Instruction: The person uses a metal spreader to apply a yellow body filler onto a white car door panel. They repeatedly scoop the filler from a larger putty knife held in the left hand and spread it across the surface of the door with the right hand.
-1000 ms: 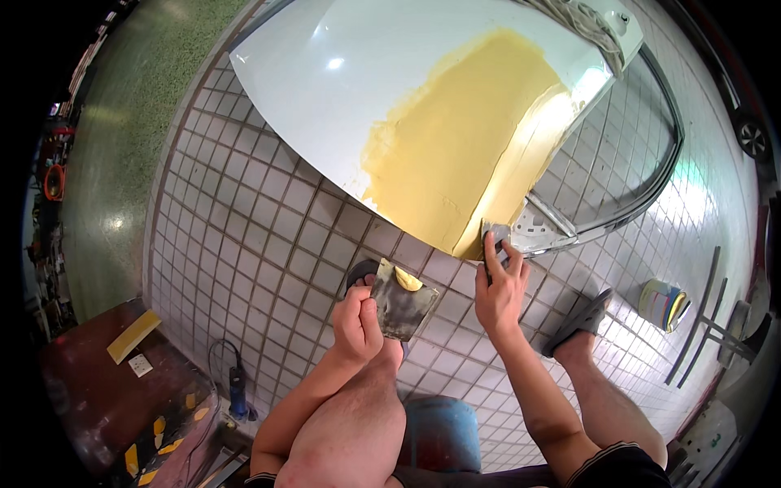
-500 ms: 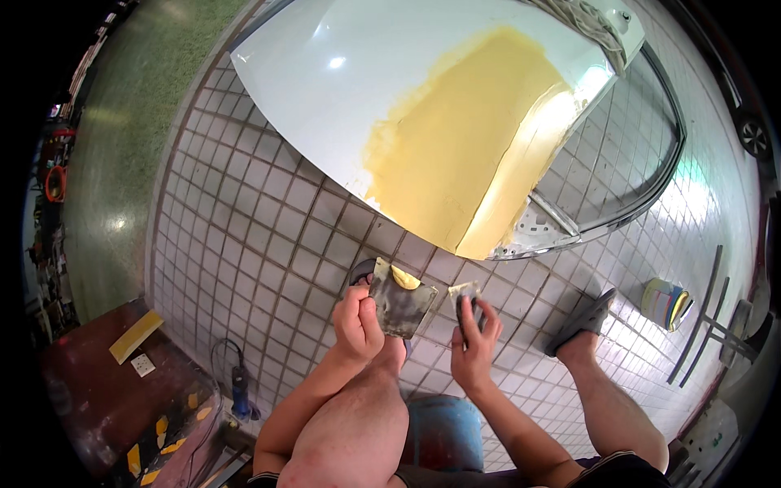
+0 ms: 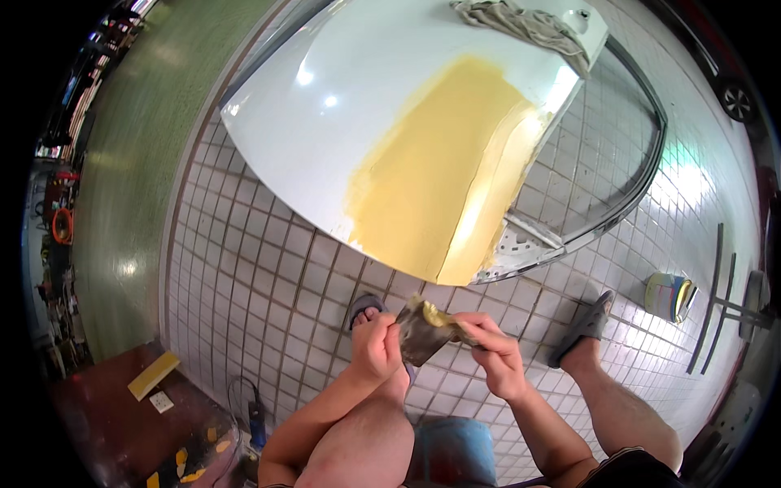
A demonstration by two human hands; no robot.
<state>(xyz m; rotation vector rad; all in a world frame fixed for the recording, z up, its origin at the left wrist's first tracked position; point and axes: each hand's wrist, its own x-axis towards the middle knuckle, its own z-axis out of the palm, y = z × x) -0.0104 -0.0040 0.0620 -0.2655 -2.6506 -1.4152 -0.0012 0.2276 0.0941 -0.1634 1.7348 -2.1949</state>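
Observation:
My left hand (image 3: 376,350) grips a dark, square putty plate (image 3: 420,342) by its left side. A dollop of yellow filler (image 3: 434,315) sits at the plate's upper edge. My right hand (image 3: 498,358) pinches a small putty spreader (image 3: 464,332), seen nearly edge-on and partly hidden by the fingers. The spreader meets the plate's right side beside the dollop. Beyond both hands lies a white car door (image 3: 293,154), with a broad coat of yellow filler (image 3: 431,179) over its near right part; a raised, glossier band runs along its right side.
A crumpled grey cloth (image 3: 529,32) lies on the door's far end. To the right, an open can (image 3: 669,298) stands on the tiles near a dark metal stand (image 3: 716,301). A dark red board (image 3: 106,407) with a yellow strip (image 3: 153,375) is at lower left, beside a blue power tool (image 3: 257,423).
My right hand has brought the spreader left and turned it against the plate. The plate has tilted and the dollop has shifted shape. The whole view has swung slightly.

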